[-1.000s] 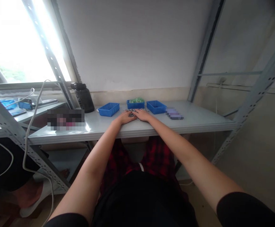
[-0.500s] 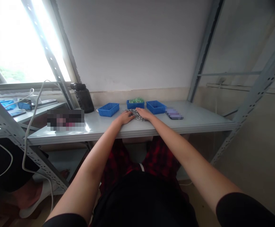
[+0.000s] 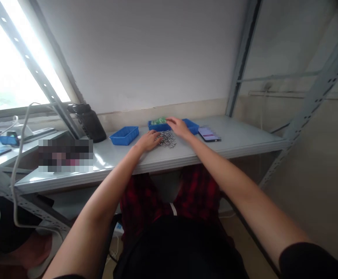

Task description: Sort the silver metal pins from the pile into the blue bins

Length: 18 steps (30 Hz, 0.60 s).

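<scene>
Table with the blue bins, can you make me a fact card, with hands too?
Left bin: blue
Middle bin: blue, green stuff inside
Right bin: blue, partly behind the right hand
Metal pile: small shiny pieces on the table
Left hand: at the metal pile's left side
Right hand: at the middle bin's right end; grip unclear
Phone: flat, beside the right bin
Bottle: dark, left of the bins

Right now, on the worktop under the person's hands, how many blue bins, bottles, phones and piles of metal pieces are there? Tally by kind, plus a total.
Blue bins: 3
Dark bottle: 1
Phone: 1
Pile of metal pieces: 1
Total: 6
</scene>
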Motion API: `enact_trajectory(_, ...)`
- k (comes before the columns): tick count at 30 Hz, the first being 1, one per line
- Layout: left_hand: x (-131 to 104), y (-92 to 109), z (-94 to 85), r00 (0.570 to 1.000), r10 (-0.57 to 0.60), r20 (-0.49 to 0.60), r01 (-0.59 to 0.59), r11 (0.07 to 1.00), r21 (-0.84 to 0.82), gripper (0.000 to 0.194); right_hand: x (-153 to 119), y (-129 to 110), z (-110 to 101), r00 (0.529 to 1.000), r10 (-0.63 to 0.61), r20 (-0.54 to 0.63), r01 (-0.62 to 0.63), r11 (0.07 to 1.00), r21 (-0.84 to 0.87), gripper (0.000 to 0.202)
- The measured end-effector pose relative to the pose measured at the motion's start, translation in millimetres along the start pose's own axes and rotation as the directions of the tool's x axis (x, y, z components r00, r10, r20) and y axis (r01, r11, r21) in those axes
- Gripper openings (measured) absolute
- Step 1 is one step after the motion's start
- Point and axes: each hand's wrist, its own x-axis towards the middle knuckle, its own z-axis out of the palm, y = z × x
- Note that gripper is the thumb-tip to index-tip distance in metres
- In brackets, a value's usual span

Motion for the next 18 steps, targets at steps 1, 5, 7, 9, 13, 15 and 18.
enact_trajectory(1,7.7,-3.3,-4.6,0.999,0.028,0.040,-0.029,0.999,0.015,0.053,0.0,-3.6,-5.7,1.000,-0.022,0.015,0.023,0.997,-0.071,0.030)
enact_trajectory(5,46.2,-17.8,-16.6,0.992,0.115,0.049,-0.114,0.993,-0.012,0.047,18.6,-15.7,-16.2,0.990,-0.048,0.132,0.089,0.942,-0.325,0.021)
enact_trajectory(7,60.0,-24.5,-16.3,0.996,0.092,-0.005,-0.092,0.993,-0.077,0.043,33.3,-18.9,-10.0,0.983,-0.118,0.138,0.158,0.931,-0.329,0.024)
enact_trajectory(9,63.3,-26.5,-14.6,0.996,0.090,-0.019,-0.091,0.988,-0.125,0.040,40.8,-19.8,-0.1,0.961,-0.189,0.201,0.241,0.930,-0.279,0.026)
enact_trajectory(13,45.5,-18.6,-11.9,0.988,0.150,0.043,-0.141,0.976,-0.169,0.034,32.7,-14.4,14.7,0.907,-0.313,0.283,0.380,0.897,-0.226,0.026)
enact_trajectory(15,33.9,-15.2,-11.7,0.982,0.170,0.079,-0.155,0.974,-0.167,0.034,27.5,-9.9,18.2,0.887,-0.335,0.319,0.412,0.885,-0.218,0.027)
enact_trajectory(18,20.0,-14.8,-14.0,0.967,0.237,0.088,-0.223,0.963,-0.149,0.035,22.9,-7.5,18.7,0.853,-0.330,0.404,0.441,0.870,-0.220,0.030)
